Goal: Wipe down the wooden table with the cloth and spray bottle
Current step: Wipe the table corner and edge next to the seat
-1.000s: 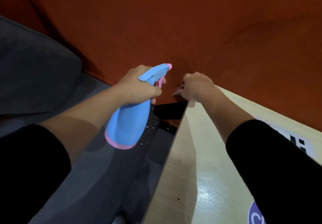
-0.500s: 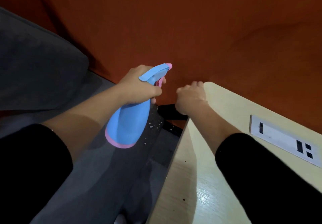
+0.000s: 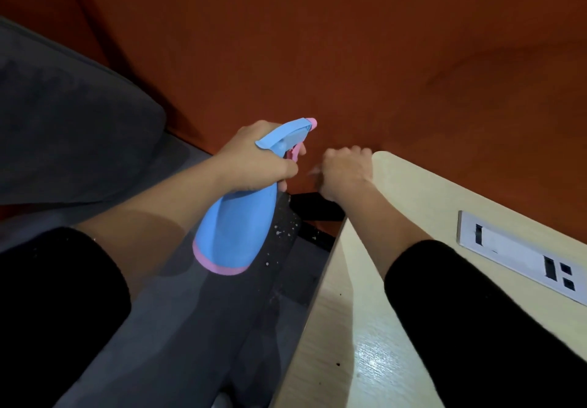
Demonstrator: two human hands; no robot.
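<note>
At 9 o'clock lies a grey cushion (image 3: 79, 115), soft and matte, clear of the work. Your left hand (image 3: 254, 163) is wrapped around the neck of the spray bottle (image 3: 235, 229), with a fingertip showing by the pink trigger. The bottle hangs off the table's left edge, its nozzle aimed toward 1 o'clock, at the table corner and your other hand. I read that as a ready-to-spray hold: mist would land right where you are wiping. The bottle is smooth blue plastic, flaring wide to a pink band at its base, so the narrow neck is the natural grip. Beneath it, the dark strip (image 3: 282, 249) beside the table is speckled with pale flecks.

Your right hand (image 3: 346, 169), just past 12 o'clock, sits on the rounded far-left corner of the wooden table (image 3: 444, 204), fingers curled into a fist over the rim. The cloth is not plainly in sight. A pale blur by the thumb may be it, and I cannot tell whether the fist holds it. The tabletop is pale and fine-grained, glossy near 5 o'clock. At 4 o'clock a flat white socket panel (image 3: 521, 255) is set into it, so keep spray off that.
</note>
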